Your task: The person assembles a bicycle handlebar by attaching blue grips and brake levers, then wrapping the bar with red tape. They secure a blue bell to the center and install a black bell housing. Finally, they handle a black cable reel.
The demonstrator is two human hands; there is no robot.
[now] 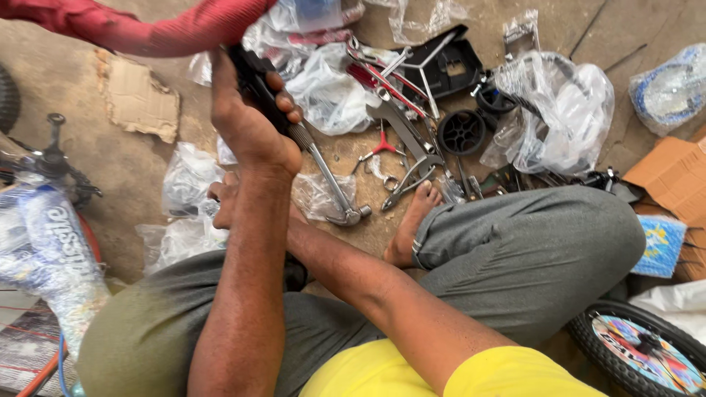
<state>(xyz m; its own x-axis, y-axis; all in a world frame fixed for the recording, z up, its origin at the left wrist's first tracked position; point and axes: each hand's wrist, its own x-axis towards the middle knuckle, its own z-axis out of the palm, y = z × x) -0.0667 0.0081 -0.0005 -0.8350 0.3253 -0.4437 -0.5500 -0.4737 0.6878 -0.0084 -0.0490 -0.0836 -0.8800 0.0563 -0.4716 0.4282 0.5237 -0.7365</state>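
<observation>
The left hand [246, 125] is closed around the black grip of a hammer [323, 173], raised over the red frame tube [147, 29] at far left. The right hand [224, 198] sits mostly hidden behind it, grip unclear. Tools [404, 147] lie far right.

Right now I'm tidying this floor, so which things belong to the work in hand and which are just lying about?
In hand: left hand grips black-handled metal tool near red tube; right hand sits below.
Lying about: pliers, black plastic wheel, plastic bags, cardboard, small tyred wheel.
</observation>
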